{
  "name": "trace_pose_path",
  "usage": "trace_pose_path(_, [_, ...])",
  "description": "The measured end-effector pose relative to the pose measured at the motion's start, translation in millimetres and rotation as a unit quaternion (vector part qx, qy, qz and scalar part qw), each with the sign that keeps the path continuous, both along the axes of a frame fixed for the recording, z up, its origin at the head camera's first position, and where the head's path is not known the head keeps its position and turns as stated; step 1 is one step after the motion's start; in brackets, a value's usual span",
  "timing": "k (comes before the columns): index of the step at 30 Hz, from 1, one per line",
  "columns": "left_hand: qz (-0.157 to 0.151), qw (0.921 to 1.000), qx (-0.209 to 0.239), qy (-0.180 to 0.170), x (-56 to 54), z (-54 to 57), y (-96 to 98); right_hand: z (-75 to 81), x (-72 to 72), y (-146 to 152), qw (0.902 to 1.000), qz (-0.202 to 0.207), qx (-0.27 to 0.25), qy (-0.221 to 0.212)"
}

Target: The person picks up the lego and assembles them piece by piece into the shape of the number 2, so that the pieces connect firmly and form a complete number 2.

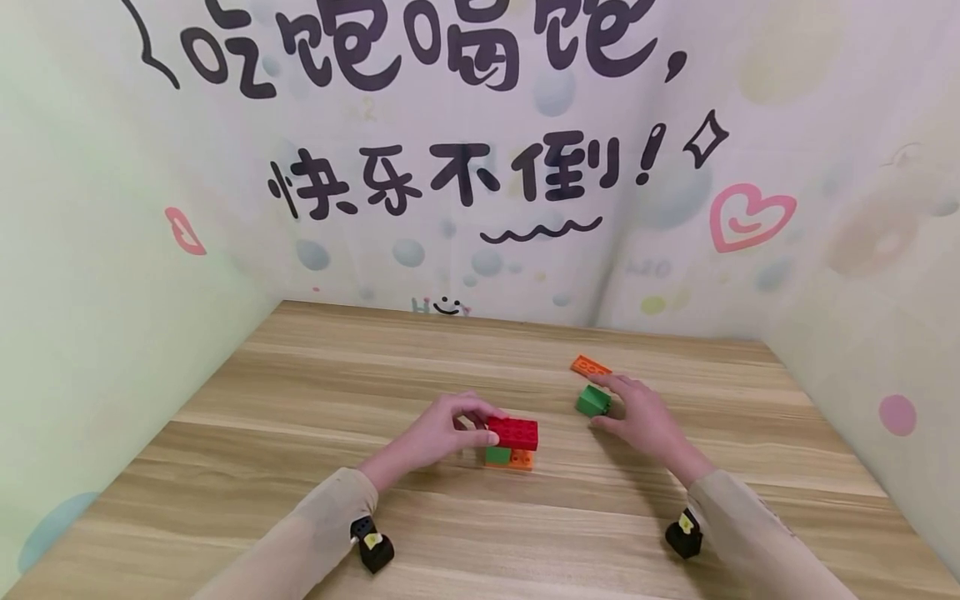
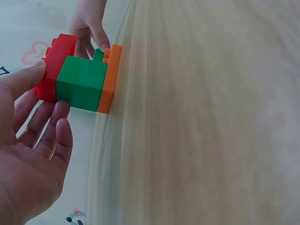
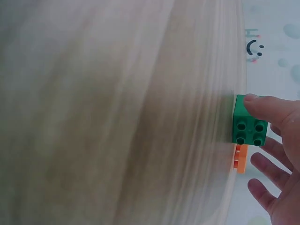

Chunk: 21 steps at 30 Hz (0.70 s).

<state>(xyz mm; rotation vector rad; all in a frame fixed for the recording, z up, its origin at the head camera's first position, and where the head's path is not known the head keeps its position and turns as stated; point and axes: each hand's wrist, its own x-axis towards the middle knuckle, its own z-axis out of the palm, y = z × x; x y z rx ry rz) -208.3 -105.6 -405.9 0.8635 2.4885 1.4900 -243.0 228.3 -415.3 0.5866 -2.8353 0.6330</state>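
My left hand (image 1: 438, 429) pinches a red toy building brick (image 1: 517, 432) by its left end, thumb on the near side. Below the red brick is a green brick (image 2: 82, 82), standing on the left part of a flat orange brick (image 1: 522, 459) on the table. The right part of the orange brick shows bare studs. To the right, my right hand (image 1: 641, 412) is spread around a second green brick (image 1: 593, 401), lying with its studs sideways. In the right wrist view the thumb (image 3: 267, 107) overlaps this brick's edge; the index finger is partly hidden behind it.
Another flat orange brick (image 1: 590, 366) lies upside down just behind the second green brick, near the right fingertips. The wooden table (image 1: 315, 375) meets a printed cloth wall (image 1: 450, 258) at the back. A black wrist camera (image 1: 372, 546) hangs at the left sleeve.
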Motion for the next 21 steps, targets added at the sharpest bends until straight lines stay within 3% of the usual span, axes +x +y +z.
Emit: trace_pose_path(21, [0.001,0.9999,0.010,-0.003,-0.9,-2.7,-0.1,-0.2,-2.6,-4.9,0.9995,0.009,-0.007,-0.029])
